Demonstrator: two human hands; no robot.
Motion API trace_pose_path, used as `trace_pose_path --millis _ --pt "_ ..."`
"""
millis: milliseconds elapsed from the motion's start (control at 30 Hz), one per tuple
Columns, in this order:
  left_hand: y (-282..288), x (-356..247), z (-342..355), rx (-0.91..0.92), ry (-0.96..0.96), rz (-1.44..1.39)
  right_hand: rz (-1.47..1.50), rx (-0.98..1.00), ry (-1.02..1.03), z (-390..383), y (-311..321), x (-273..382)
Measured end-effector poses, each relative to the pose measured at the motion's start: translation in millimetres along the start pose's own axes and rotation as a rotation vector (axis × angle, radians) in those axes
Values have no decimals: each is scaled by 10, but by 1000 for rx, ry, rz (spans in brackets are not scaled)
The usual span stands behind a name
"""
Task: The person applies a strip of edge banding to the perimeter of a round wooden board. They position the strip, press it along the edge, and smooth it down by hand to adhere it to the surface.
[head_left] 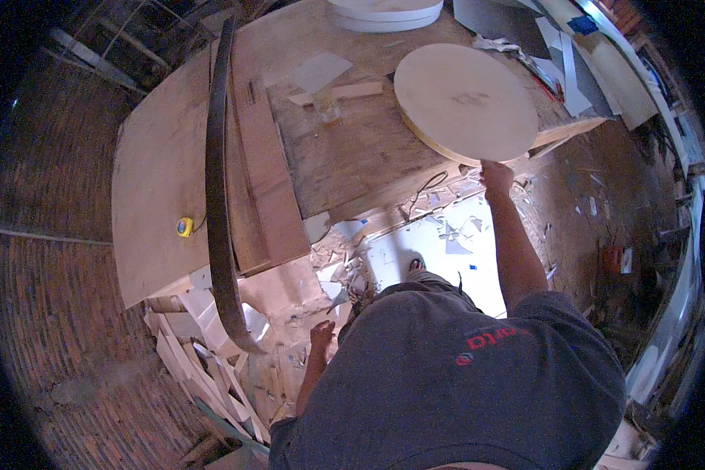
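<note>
yellow tape measure [184, 227]: toward near left corner of surface [153, 157] | dark curved strip [218, 157]: far edge to near edge (its end overhangs) | pale sheet [321, 72]: toward far edge

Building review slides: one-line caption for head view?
Right hand at the rim of a round tan disc on a workbench; left hand apart.

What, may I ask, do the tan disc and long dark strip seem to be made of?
Tan disc: probably wood board, matte and unpainted, from its pale tan face.
Long dark strip: perhaps wood or metal; its dull brown surface settles neither.
</note>
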State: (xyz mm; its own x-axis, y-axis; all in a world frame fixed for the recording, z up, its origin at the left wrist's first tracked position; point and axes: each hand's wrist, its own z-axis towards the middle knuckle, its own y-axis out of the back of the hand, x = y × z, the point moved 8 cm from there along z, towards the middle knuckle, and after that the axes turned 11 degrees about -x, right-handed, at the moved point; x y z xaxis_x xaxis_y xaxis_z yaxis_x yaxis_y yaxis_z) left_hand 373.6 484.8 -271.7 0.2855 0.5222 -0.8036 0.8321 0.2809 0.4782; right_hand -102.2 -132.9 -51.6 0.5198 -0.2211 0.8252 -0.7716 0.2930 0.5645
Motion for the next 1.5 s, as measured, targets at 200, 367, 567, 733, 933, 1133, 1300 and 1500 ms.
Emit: trace_pose_path --millis 200,367,567,733,933,1133,1300,1500 --pt "146 115 -190 24 326 -108 62 265 288 -1086 -1256 -267" --pt "598 172 -446 -192 412 -330 398 580 -304 -1774 -2366 -184" --pt "775 31 -816 -266 489 -107 415 506 -732 -2156 -2389 436" --pt "538 313 -959 -151 501 -267 712 333 -884 -2320 -1927 922" --pt "469 464 -975 -80 -103 585 867 313 -829 -1886 -1977 888" --pt "730 339 -1229 -34 -32 600 904 319 -729 -1974 -1892 856" --pt "713 729 -1250 -356 533 -372 974 223 -846 -1793 -2123 537" --pt "570 213 -555 9 123 441 713 295 -715 -1470 -1943 -201"
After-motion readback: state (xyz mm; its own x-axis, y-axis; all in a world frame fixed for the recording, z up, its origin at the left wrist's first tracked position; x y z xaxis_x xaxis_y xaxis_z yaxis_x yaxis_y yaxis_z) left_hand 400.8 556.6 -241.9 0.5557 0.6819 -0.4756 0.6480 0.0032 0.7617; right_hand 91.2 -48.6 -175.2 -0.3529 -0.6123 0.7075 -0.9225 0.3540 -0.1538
